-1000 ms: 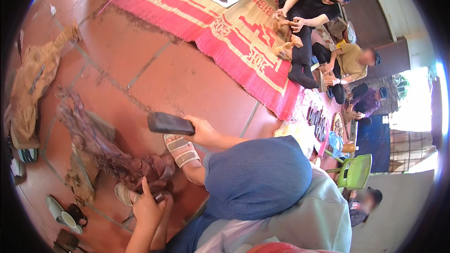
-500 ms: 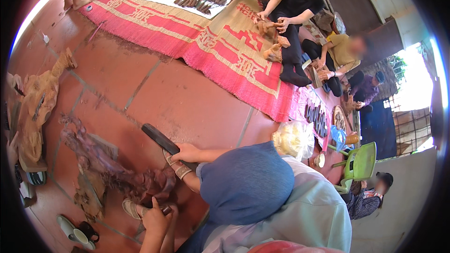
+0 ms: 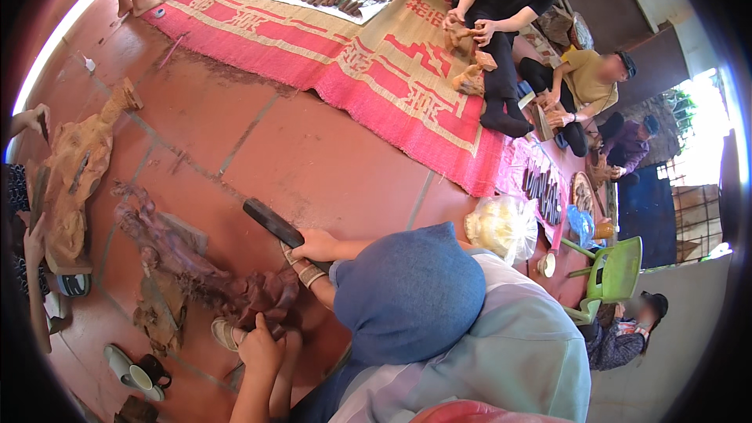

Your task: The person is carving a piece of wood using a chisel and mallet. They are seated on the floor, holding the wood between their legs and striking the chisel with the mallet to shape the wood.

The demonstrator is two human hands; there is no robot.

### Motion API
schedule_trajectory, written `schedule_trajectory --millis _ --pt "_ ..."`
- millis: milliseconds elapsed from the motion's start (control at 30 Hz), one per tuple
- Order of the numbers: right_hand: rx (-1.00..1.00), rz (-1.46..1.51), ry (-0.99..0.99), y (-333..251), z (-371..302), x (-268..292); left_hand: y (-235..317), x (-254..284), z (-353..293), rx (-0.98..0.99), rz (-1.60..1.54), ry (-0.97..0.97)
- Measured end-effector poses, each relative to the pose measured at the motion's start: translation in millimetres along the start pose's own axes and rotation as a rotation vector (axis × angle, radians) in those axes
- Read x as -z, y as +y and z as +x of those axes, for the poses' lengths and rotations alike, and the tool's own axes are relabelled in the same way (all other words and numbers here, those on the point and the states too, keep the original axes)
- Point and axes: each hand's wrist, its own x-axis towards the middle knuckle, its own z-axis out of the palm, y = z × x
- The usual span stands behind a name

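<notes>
My right hand (image 3: 316, 244) is wrapped round one end of a long dark wooden mallet (image 3: 272, 222), held above the floor beside my sandalled foot (image 3: 304, 269). Below it, my left hand (image 3: 262, 349) grips a chisel (image 3: 276, 330); only a dark stub of handle shows and its blade is hidden. The left fingers are at the near end of a knobbly reddish-brown wood carving (image 3: 184, 249), which lies slantwise on the tiles. My blue-covered knee (image 3: 411, 294) blocks part of the right forearm.
At far left, another person's hand (image 3: 35, 244) is by a tan wood carving (image 3: 82, 153). Near my left arm are a rough wood piece (image 3: 160, 309) and a mug (image 3: 149, 374). A patterned mat (image 3: 313, 70) spans the back, with people carving. A green chair (image 3: 615, 270) stands right.
The whole view has shifted slightly, moving the scene right and down. My left hand has risen a little against the carving. The other person's hands at far left now show more.
</notes>
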Motion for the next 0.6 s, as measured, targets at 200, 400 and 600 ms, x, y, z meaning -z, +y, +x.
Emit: schedule_trajectory --millis 200,400,600 --pt "-0.025 0.001 -0.005 -7 7 -2 2 3 2 0.013 0.078 -0.027" --pt "0.004 0.095 -0.091 -10 0 0 -4 10 6 -0.023 0.075 -0.002" --pt "0.069 -0.032 0.068 4 -3 -2 4 11 8 -0.015 0.044 -0.079"
